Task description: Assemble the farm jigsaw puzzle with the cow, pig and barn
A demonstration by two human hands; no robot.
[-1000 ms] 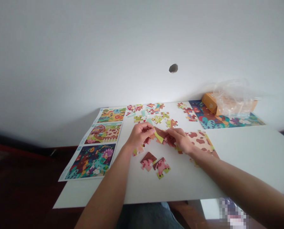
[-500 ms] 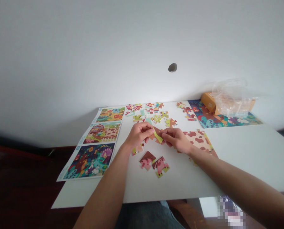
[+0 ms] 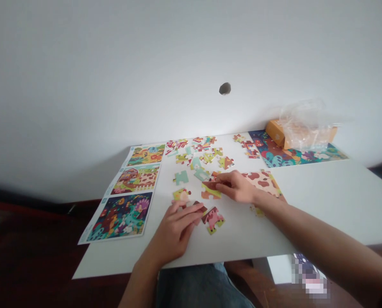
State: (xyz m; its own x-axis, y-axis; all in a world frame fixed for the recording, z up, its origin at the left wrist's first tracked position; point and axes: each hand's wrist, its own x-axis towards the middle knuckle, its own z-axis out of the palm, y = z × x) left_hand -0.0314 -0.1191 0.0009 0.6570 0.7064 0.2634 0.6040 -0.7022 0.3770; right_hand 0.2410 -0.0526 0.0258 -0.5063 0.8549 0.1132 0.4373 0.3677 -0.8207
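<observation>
White table (image 3: pixel 322 201) by white wall (image 3: pixel 191 64), right grip (image 3: pixel 237 187) pinched on brown jigsaw piece (image 3: pixel 210 185), left grip (image 3: pixel 174 226) open

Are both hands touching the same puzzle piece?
No: the right hand pinches a brown piece, while the left hand lies apart, lower on the table, beside a pink piece.

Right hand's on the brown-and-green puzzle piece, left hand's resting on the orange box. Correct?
No, the head view shows the left hand nowhere near the orange box, which sits at the far end of the table. Its fingertips reach a brown puzzle piece near the front. The right hand on the brown-and-green puzzle piece is right.
</observation>
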